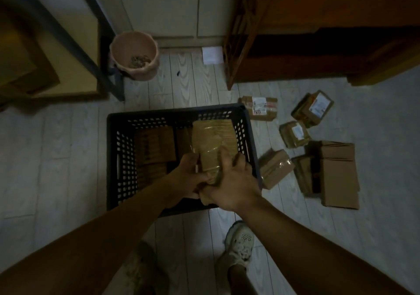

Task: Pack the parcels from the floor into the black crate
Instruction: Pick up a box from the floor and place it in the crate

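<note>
Gripping parcel (211,140) at its near end, fingers of left hand (188,176) and right hand (234,185) curled round it, above right half of crate (172,110). Holding long axis near-to-far. Likely needing a straight drop, right of packed parcels (156,144).

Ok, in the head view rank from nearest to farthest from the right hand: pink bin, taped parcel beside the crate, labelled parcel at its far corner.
1. taped parcel, just right of the right hand.
2. labelled parcel, at the crate's far right corner.
3. pink bin, far left.
</note>
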The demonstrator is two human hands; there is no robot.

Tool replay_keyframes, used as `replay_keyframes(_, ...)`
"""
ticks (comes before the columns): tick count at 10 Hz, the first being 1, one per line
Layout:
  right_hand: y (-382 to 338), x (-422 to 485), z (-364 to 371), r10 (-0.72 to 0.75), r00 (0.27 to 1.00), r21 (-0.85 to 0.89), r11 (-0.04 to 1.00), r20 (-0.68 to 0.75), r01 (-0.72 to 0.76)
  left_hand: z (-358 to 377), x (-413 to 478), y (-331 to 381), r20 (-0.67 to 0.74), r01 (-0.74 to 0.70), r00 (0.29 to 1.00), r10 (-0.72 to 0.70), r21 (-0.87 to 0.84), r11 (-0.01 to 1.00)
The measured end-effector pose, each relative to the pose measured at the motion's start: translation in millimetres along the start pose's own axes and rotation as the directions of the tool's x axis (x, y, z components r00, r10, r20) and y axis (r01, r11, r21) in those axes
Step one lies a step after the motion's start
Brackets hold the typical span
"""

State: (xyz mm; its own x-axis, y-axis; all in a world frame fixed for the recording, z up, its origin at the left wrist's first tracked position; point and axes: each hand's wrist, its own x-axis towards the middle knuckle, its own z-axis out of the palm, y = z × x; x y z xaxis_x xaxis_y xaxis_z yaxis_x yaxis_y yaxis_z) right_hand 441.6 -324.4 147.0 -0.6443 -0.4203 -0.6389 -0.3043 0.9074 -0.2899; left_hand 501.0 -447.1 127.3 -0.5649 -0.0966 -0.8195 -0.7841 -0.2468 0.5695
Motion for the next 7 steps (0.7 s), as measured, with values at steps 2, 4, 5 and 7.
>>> replay_keyframes(2, 41.3, 69.8, 61.6, -0.029, 0.998, -0.051, 0.998, -0.062, 0.026, -6.5, 90.3, -52.7, 0.007, -0.007, 1.000, 0.008, -0.119, 0.993)
replay_keyframes(4, 73.0, 129.9, 105.0, -0.041, 0.995, -0.102, 0.994, -0.088, 0.032, -32.8, 187.2, -91.5, -0.095, -0.039, 0.994, 0.060, 0.212, 0.977)
replay_keyframes(5, 83.7, 154.9, 122.6, -0.036, 0.995, -0.122, 0.992, -0.092, 0.025, -45.9, 238.3, -117.9, -0.029, -0.070, 0.982, 0.187, 0.864, 0.499)
replay_keyframes(7, 104.2, 194.5, 149.2, 0.008, 0.993, -0.150, 0.988, -0.120, -0.027, -56.5, 281.1, -140.9, -0.030, 0.000, 0.991, 0.134, 0.975, 0.223)
